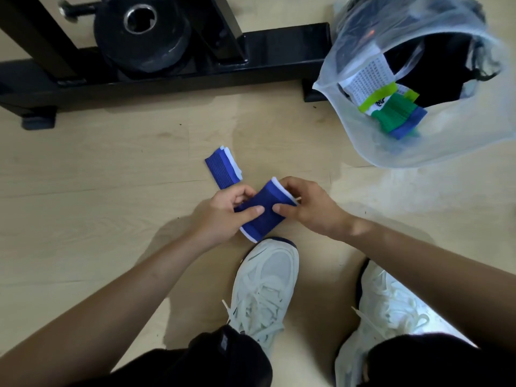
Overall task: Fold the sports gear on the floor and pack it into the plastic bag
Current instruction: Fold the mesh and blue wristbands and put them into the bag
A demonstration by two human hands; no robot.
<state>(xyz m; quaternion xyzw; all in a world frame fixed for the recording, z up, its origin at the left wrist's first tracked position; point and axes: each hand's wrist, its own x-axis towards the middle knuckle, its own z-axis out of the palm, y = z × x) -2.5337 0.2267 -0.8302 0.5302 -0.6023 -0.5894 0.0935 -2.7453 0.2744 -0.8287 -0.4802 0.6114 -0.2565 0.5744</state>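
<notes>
Both hands pinched blue band (264,216): left hand (223,213) on its near-left end, right hand (307,208) on far-right end. Band's long axis ran between grips. Bag (363,141) lay beyond right hand, nearer it.

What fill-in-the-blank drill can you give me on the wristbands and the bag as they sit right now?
1. The left hand and right hand together pinch one ribbed fabric wristband, white-edged and ____ in colour.
2. A second wristband of the same kind lies flat on the wooden ____, beyond the left hand.
3. The clear plastic bag sits to the person's ____ and already holds a folded green band.

Missing words: blue; floor; right.
</notes>
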